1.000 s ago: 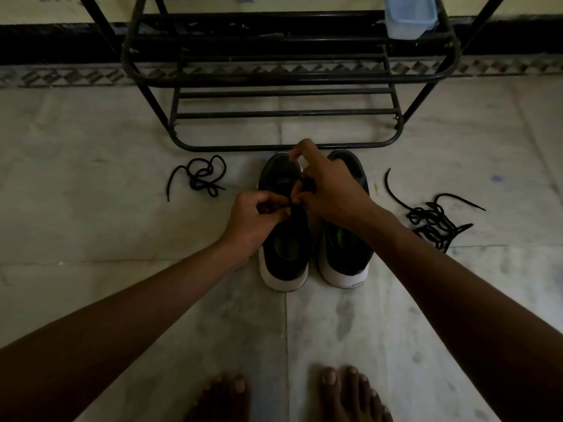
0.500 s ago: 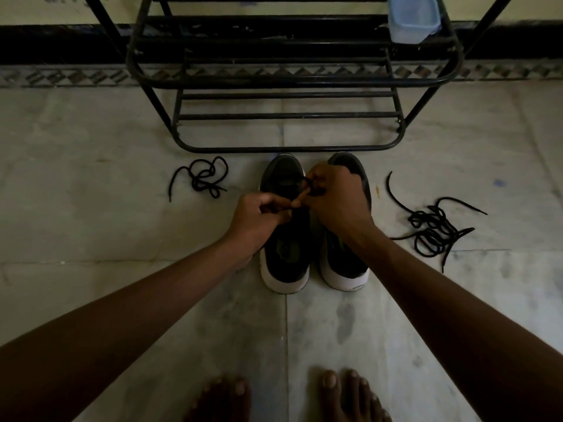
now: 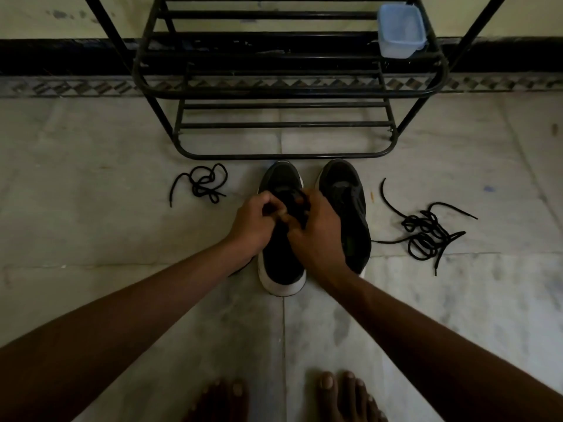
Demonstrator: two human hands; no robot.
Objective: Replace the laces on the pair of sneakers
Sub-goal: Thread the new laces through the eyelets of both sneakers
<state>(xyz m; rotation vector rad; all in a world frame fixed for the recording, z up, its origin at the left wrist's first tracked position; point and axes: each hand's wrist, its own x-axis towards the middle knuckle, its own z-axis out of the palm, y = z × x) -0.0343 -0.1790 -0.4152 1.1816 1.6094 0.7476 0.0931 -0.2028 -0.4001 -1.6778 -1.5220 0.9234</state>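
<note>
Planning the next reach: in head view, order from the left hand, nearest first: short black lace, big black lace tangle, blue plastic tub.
1. Short black lace, floor, left.
2. Big black lace tangle, floor, right.
3. Blue plastic tub, top right.

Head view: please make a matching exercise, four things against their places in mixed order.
1 pale blue plastic tub
2 small bundle of black lace
3 large tangle of black lace
4 left black white-soled sneaker

a floor, far right
b under left hand and right hand
c on black metal rack
d floor, far left

Pairs: 1-c, 2-d, 3-a, 4-b
</note>
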